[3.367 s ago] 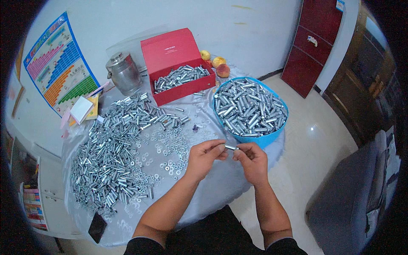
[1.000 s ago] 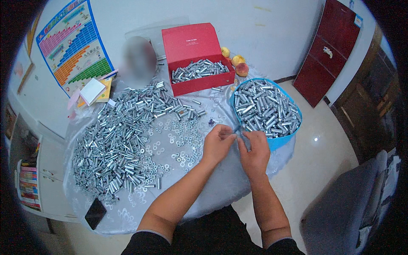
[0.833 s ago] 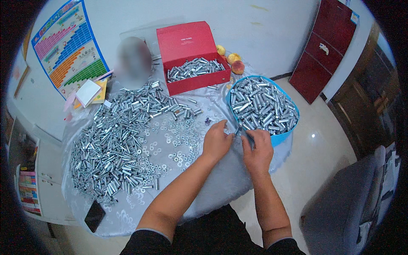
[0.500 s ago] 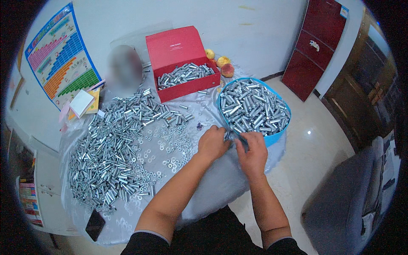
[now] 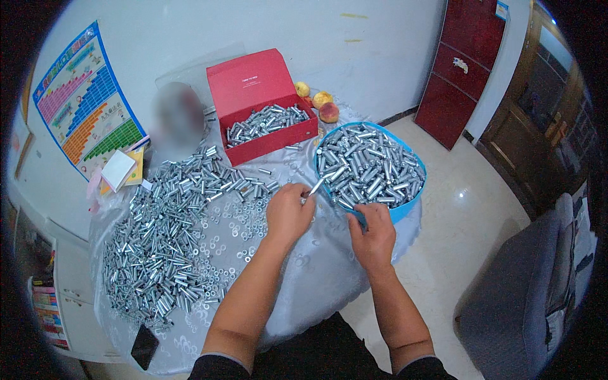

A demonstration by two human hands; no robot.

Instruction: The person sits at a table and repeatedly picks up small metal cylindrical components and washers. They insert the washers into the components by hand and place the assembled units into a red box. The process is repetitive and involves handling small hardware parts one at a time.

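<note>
Head view. The left hand (image 5: pixel 288 212) is over the middle of the desk (image 5: pixel 316 278), its grip closed on one metal sleeve bolt (image 5: pixel 315 187) that points up and right toward the blue basin (image 5: pixel 408 206). The right hand (image 5: pixel 373 237) is at the desk's right edge, touching the basin's near rim; its fingers are curled, but whether they pinch a small part cannot be told from this angle. The basin stands at the right edge of the desk and is filled with the same silver bolts. A large heap of bolts (image 5: pixel 171 234) covers the left half of the desk, with loose washers (image 5: pixel 244 221) scattered between the heap and the left hand. A red box (image 5: pixel 263 107), lid raised, holds more bolts at the far edge. Three peaches (image 5: pixel 320 104) lie just beside it. A black phone (image 5: pixel 144 346) rests at the near left edge.
</note>
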